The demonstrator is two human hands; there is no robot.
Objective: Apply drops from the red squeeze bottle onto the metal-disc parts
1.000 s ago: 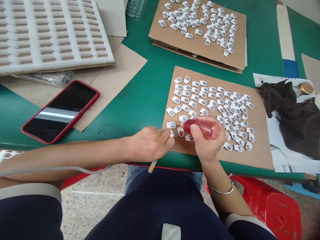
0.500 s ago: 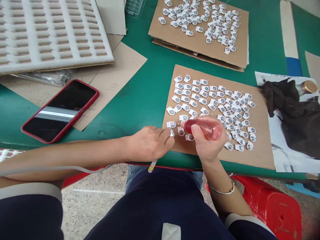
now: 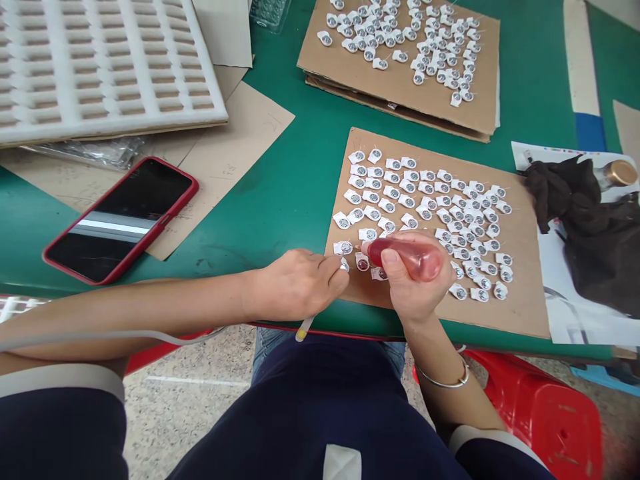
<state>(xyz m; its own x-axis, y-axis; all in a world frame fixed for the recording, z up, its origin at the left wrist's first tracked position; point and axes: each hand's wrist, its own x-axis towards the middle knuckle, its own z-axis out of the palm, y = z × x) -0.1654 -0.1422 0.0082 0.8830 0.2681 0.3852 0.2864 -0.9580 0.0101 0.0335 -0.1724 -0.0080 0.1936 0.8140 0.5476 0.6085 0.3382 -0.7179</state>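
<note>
From my remote view, my right hand point(image 3: 420, 293) is wrapped around a soft, translucent red squeeze bottle point(image 3: 420, 259), tilted so its thin nozzle points left; I judge that this grip lets the palm press while the thumb steadies the aim. My left hand point(image 3: 305, 283) is narrow, fingertips pinched at a small white piece with a silvery disc point(image 3: 344, 265), likely to keep it steady near the nozzle. The fingers hide their exact contact. A pale strip with a yellow end point(image 3: 302, 331) juts out below that hand; I cannot tell whether it is gripped.

Similar white disc pieces point(image 3: 367, 235) lie in loose rows on a flat brown cardboard sheet point(image 3: 525, 280), probably spaced so each is reachable. The sheet sits at the near edge of the green table point(image 3: 240, 220), presumably for short reaches.
</note>
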